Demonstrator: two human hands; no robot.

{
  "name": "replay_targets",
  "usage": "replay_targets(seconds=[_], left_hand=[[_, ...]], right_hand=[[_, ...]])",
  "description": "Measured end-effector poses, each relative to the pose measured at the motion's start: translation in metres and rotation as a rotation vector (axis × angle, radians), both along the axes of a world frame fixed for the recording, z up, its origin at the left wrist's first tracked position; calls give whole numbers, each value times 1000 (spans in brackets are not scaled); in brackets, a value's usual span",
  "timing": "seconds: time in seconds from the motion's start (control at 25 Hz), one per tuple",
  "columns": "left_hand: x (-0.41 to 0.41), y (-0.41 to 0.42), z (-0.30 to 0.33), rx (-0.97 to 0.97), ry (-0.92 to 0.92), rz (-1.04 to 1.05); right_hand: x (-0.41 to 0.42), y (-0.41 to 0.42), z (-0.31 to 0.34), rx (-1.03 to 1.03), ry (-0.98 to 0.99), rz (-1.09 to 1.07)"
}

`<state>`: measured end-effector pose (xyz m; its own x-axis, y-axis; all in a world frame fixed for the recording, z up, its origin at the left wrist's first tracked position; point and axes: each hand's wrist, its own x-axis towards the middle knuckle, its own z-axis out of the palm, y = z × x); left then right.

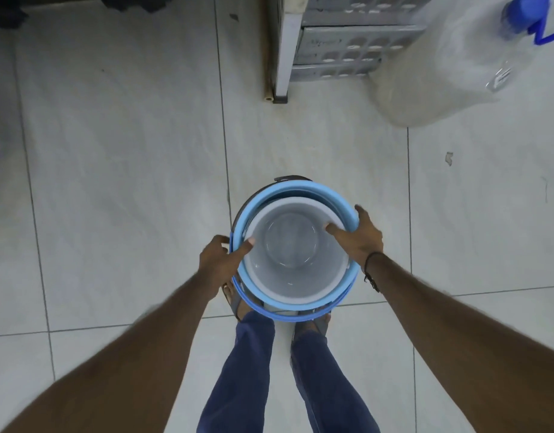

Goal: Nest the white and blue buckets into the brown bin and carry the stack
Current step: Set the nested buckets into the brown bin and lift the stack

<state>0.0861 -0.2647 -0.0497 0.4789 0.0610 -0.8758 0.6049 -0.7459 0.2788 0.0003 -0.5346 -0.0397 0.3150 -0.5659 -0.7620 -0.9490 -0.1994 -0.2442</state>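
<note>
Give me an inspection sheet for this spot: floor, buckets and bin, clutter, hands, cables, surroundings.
Surface: pale tiled floor, one small chipped mark.
Job's things: white bucket sits inside blue bucket; brown bin barely shows beyond them.
Clutter: nothing seen.
Hands: left hand and right hand each grip the stack's rim, thumbs inside.
Cables: nothing seen.
Surroundings: grey perforated crates; large clear water jug, blurred.

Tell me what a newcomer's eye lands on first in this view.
First, the nested stack at centre: a white bucket inside a blue bucket, the brown bin barely peeking out behind. The left hand and right hand clasp its rims. A large clear jug stands top right.
</note>
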Motion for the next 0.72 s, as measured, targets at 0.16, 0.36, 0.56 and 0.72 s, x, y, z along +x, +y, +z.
replay_targets(seconds=[0.16, 0.36, 0.56, 0.72], left_hand=[[1, -3, 21, -20, 26, 99], [19, 10, 151, 18, -46, 112], [54, 59, 388, -41, -131, 240], [94, 126, 542, -153, -200, 268]], right_hand=[[-3, -10, 12, 129, 75, -57], [13, 6, 134, 127, -45, -52], [73, 44, 359, 113, -207, 99], [129, 87, 507, 121, -317, 229]])
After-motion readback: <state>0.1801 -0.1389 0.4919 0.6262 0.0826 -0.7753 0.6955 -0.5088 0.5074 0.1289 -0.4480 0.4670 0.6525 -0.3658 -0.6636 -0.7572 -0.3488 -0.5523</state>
